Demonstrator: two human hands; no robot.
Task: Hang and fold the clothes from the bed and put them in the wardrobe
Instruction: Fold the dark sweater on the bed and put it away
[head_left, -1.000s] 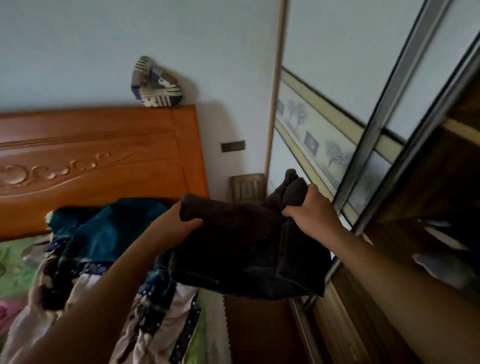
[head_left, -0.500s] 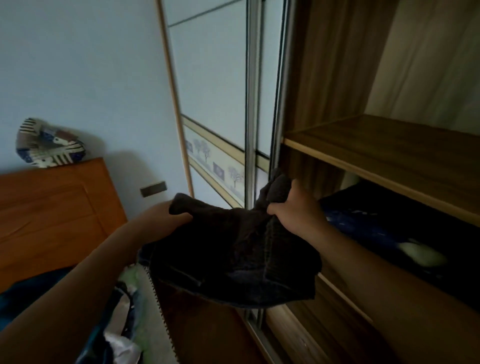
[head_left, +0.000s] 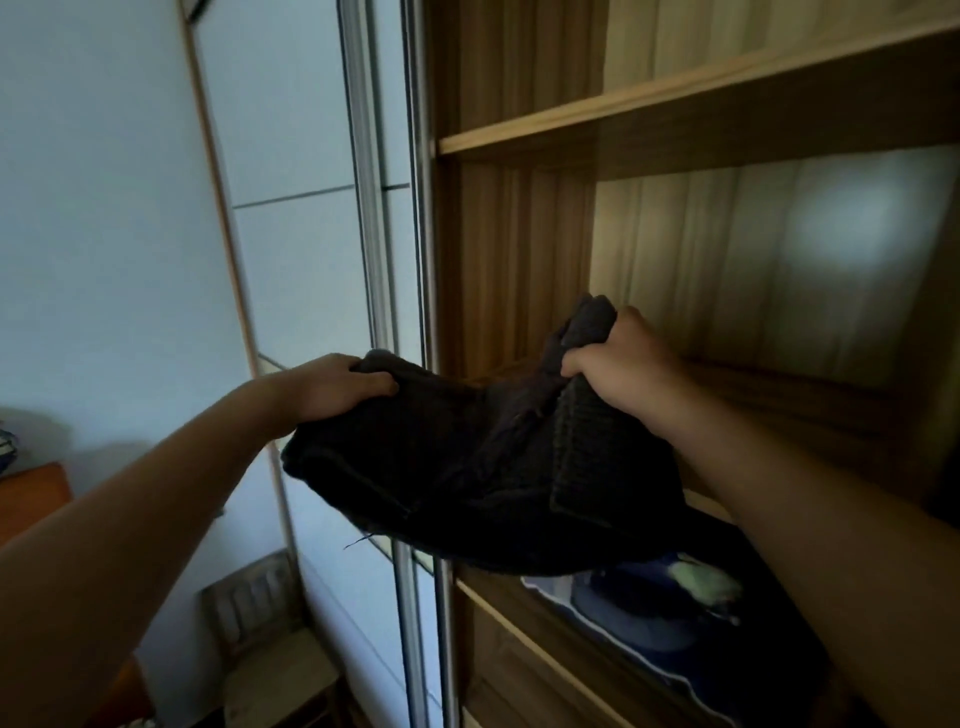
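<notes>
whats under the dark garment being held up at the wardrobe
Below the dark garment, a blue cloth with a pale edge lies on the lower shelf. Its far part is covered by the garment, so what else lies there cannot be seen.

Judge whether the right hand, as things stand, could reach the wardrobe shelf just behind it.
Probably yes. The right hand, its grip on the dark garment, is just above the shelf in the open wardrobe; the sliding door stands off to the left, and nothing visible lies between them.
</notes>
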